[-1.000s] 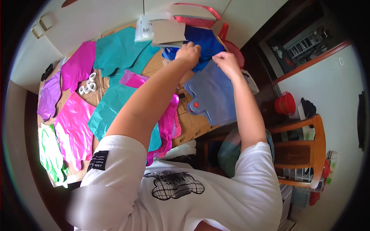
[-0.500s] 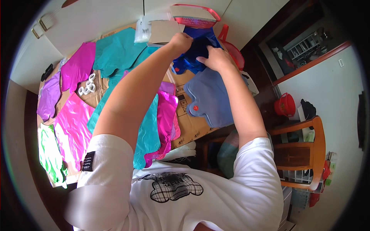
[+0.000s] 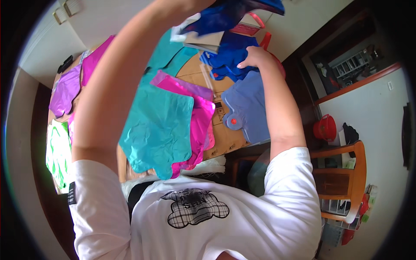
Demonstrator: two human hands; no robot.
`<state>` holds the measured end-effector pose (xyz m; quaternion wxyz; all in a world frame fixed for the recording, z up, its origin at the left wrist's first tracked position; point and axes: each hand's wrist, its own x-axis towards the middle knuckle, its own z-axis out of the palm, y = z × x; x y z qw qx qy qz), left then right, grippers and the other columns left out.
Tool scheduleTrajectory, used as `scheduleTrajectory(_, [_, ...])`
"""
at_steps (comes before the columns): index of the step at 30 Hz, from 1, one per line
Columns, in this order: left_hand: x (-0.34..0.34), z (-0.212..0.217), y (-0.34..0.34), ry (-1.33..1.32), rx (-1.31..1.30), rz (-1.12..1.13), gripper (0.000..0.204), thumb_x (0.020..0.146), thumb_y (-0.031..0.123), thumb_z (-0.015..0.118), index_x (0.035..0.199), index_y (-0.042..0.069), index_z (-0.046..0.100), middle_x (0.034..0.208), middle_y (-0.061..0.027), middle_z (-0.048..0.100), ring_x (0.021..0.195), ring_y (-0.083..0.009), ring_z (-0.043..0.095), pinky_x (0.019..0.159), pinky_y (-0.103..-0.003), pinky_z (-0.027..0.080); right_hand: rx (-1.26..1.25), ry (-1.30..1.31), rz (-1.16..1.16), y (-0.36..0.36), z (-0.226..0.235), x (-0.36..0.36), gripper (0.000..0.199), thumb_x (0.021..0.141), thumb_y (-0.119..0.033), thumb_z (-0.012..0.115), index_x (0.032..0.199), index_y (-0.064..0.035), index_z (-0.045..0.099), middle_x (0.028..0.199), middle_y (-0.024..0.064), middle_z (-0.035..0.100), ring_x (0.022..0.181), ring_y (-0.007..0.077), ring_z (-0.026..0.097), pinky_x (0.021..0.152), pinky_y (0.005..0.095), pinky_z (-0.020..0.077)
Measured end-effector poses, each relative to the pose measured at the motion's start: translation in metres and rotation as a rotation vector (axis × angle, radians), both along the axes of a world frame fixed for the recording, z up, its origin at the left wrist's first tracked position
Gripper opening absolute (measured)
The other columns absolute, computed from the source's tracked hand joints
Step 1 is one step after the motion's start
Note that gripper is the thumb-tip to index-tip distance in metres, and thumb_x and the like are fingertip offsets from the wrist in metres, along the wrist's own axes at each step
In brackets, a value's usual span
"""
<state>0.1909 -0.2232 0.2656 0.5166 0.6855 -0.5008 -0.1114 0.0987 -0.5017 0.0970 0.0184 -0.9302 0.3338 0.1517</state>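
My left hand point(image 3: 197, 4) is raised at the top edge of the view, closed on a dark blue foil sheet point(image 3: 227, 17) that looks like a flat, uninflated balloon; its fingertips are partly cut off. Below it, a stack of blue foil balloons point(image 3: 234, 56) with a small red spot lies on the cardboard. On that stack's right side rests my right hand point(image 3: 256, 57), thumb and fingers apart. Nearer to me is a grey-blue stack point(image 3: 249, 102) with a red round mark. Teal foil balloons point(image 3: 160, 125) overlap magenta ones point(image 3: 201, 125) in the middle.
Purple point(image 3: 67, 97) and bright green foil pieces point(image 3: 58, 151) lie at the left. Behind the blue stack are a cardboard box point(image 3: 206, 41) and a red basket point(image 3: 249, 28). A wooden chair point(image 3: 333, 182) and red bucket point(image 3: 325, 128) stand to the right.
My left hand has lifted a blue foil balloon off the stack, up toward the top edge. My right hand stays at the stack. The view has shifted slightly.
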Motion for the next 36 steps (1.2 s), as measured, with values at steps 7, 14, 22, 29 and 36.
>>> scheduleTrajectory(7, [-0.079,-0.099,0.137,-0.580,0.078,0.031,0.009,0.080,0.004,0.056,0.075,-0.001,0.050,0.074,-0.0197,0.053,0.068,-0.0405,0.057,0.064,-0.049,0.049,-0.085,-0.253,0.046,0.006,-0.010,-0.016,0.073,0.065,-0.046,0.081,0.124,-0.0078,0.062,0.124,0.0133,0.063,0.114,0.0308,0.061,0.095,0.0445,0.0481])
scheduleTrajectory(14, [-0.113,-0.203,0.166,-0.214,0.389,0.120,0.013,0.085,0.010,0.058,0.081,-0.002,0.054,0.080,-0.0213,0.059,0.075,-0.0422,0.060,0.067,-0.047,0.049,0.001,-0.582,0.145,0.025,-0.007,-0.076,0.052,0.075,-0.039,0.076,0.115,-0.0051,0.067,0.112,0.0142,0.069,0.105,0.0292,0.065,0.090,0.0380,0.0508])
scheduleTrajectory(22, [-0.112,-0.154,0.131,-0.265,0.347,-0.020,0.031,0.083,0.027,0.070,0.079,-0.003,0.061,0.073,-0.0173,0.062,0.070,-0.0343,0.062,0.063,-0.042,0.048,0.153,-0.763,0.020,0.038,0.002,-0.162,0.035,0.078,-0.029,0.076,0.100,-0.0024,0.072,0.092,0.0154,0.072,0.087,0.0222,0.070,0.078,0.0324,0.0535])
scheduleTrajectory(29, [-0.149,-0.191,-0.040,-0.407,0.148,-0.323,0.026,0.081,0.029,0.070,0.094,0.007,0.066,0.097,-0.0150,0.065,0.093,-0.0339,0.063,0.080,-0.044,0.050,0.334,-0.578,-0.136,0.029,-0.012,-0.190,0.025,0.076,-0.025,0.079,0.087,-0.0028,0.073,0.077,0.0090,0.070,0.070,0.0156,0.065,0.067,0.0302,0.0514])
scheduleTrajectory(36, [-0.156,-0.249,-0.081,-0.523,0.111,-0.210,0.020,0.082,0.029,0.067,0.092,0.011,0.067,0.096,-0.0133,0.065,0.093,-0.0322,0.062,0.084,-0.042,0.048,0.452,-0.908,-0.172,0.019,-0.018,-0.209,0.026,0.080,-0.024,0.076,0.087,0.0005,0.071,0.072,0.0048,0.066,0.064,0.0103,0.058,0.060,0.0267,0.0470])
